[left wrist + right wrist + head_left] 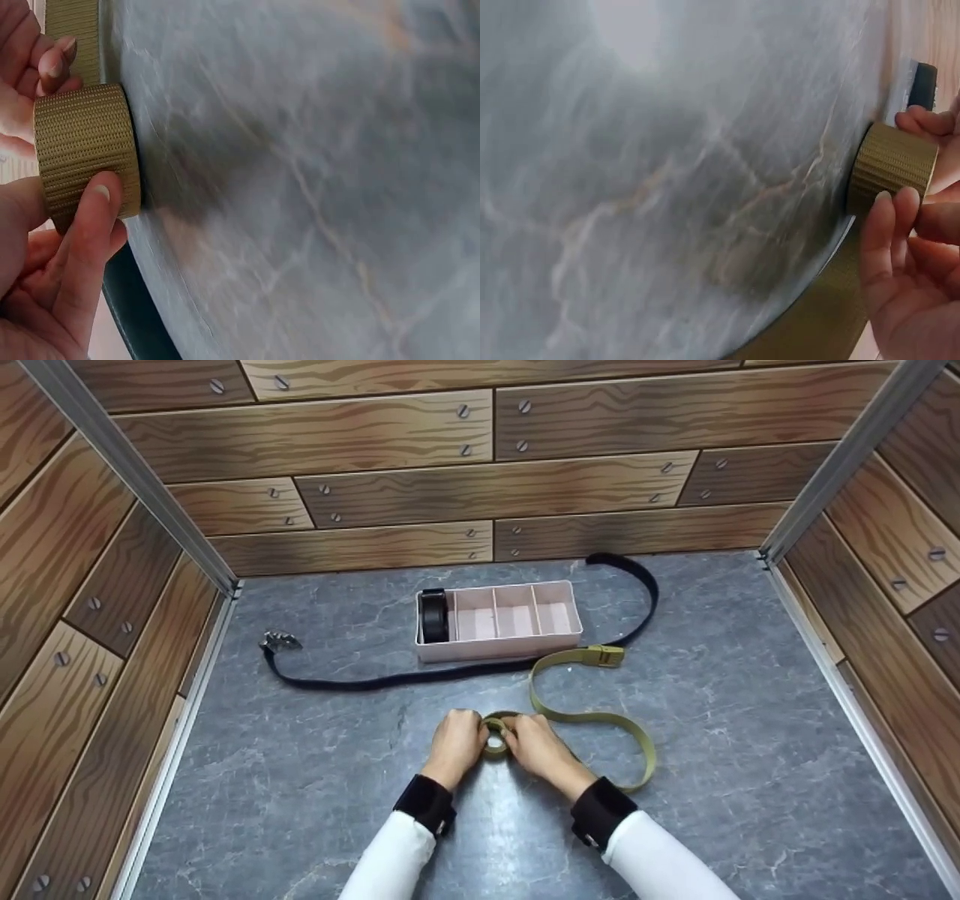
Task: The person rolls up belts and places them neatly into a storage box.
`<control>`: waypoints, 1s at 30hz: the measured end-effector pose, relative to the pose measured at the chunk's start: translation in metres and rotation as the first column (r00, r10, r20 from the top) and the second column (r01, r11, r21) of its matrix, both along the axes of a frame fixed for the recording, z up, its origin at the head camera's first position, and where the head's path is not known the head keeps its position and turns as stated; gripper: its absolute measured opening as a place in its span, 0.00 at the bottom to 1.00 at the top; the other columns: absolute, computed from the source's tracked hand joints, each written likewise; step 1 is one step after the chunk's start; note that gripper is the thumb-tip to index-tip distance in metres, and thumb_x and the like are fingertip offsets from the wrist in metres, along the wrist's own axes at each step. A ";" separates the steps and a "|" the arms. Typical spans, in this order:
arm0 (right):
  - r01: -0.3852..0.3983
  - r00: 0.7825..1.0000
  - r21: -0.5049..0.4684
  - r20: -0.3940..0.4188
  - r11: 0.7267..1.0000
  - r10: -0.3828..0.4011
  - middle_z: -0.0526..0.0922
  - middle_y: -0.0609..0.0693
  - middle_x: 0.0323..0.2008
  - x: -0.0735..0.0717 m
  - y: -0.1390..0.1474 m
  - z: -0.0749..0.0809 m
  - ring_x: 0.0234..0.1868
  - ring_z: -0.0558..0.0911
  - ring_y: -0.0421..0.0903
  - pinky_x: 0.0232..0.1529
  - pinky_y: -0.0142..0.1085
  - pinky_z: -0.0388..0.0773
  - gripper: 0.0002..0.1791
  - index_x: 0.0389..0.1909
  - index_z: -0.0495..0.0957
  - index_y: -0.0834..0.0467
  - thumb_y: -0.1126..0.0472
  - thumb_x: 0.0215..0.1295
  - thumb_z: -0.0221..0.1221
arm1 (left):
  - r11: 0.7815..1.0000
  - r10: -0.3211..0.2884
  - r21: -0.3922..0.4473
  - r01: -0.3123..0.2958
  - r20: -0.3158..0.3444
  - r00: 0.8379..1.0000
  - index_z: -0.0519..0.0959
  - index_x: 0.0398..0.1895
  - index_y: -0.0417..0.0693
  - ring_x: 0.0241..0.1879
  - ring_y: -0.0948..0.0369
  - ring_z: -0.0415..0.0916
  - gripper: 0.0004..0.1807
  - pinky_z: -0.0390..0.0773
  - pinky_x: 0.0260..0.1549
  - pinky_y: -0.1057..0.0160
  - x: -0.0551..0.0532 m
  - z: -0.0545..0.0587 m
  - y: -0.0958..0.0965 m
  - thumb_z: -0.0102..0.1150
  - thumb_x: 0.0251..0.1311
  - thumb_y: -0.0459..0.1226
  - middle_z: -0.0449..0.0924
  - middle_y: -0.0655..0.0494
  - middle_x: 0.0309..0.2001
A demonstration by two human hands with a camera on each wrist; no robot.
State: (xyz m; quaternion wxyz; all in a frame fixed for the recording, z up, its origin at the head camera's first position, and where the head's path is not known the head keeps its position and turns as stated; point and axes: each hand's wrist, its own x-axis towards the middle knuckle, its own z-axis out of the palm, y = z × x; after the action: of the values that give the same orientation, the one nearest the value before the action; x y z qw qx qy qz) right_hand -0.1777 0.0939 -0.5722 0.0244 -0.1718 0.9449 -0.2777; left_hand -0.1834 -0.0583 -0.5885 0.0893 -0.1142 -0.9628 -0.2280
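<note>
An olive webbing belt (598, 718) lies on the grey marbled surface, one end wound into a coil (494, 751) standing on its edge. My left hand (456, 742) pinches the coil's left side between thumb and fingers. From the right, my right hand (541, 746) pinches the opposite side. In the left wrist view the ribbed coil (86, 150) stands between both hands' fingers. The belt's loose length curves away right to its olive buckle (604, 655), which rests by a black belt (405, 678).
Behind the hands sits a pale pink divided box (499, 649) with a rolled black belt (434, 616) in its left compartment. The long black belt runs along the box's front, its silver buckle (280, 640) at the left. Wood-patterned panels (390, 427) enclose the back and sides.
</note>
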 end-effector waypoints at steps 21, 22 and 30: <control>0.087 0.996 0.288 -0.002 0.954 -0.090 0.81 0.58 0.32 -0.026 0.132 0.017 0.28 0.78 0.58 0.20 0.51 0.71 0.14 0.43 0.75 0.54 0.52 0.59 0.59 | 0.981 0.180 0.070 -0.180 0.007 0.984 0.66 0.06 0.47 0.15 0.51 0.72 0.15 0.71 0.15 0.54 -0.008 -0.002 -0.073 0.56 0.42 0.28 0.72 0.48 0.13; 0.087 0.996 0.298 -0.015 0.951 -0.087 0.81 0.56 0.29 -0.028 0.139 0.016 0.26 0.78 0.56 0.19 0.50 0.71 0.10 0.39 0.77 0.54 0.54 0.59 0.58 | 0.981 0.178 0.070 -0.178 0.009 0.984 0.66 0.06 0.47 0.16 0.51 0.72 0.15 0.71 0.16 0.54 -0.008 -0.002 -0.076 0.57 0.42 0.28 0.73 0.47 0.14; 0.256 0.954 0.247 0.093 0.935 -0.286 0.78 0.65 0.25 -0.032 0.198 0.017 0.25 0.77 0.60 0.22 0.51 0.71 0.09 0.22 0.77 0.61 0.64 0.56 0.52 | 0.980 0.190 0.067 -0.189 -0.006 0.982 0.69 0.07 0.45 0.19 0.45 0.75 0.14 0.72 0.19 0.50 -0.005 -0.001 -0.080 0.60 0.43 0.29 0.75 0.43 0.16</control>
State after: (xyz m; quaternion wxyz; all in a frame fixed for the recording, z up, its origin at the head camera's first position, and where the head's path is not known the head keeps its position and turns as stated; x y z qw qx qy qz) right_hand -0.2093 0.2920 -0.5553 0.0659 -0.0177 0.9820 -0.1763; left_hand -0.1885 -0.1387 -0.5890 0.1203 -0.0202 -0.9607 -0.2492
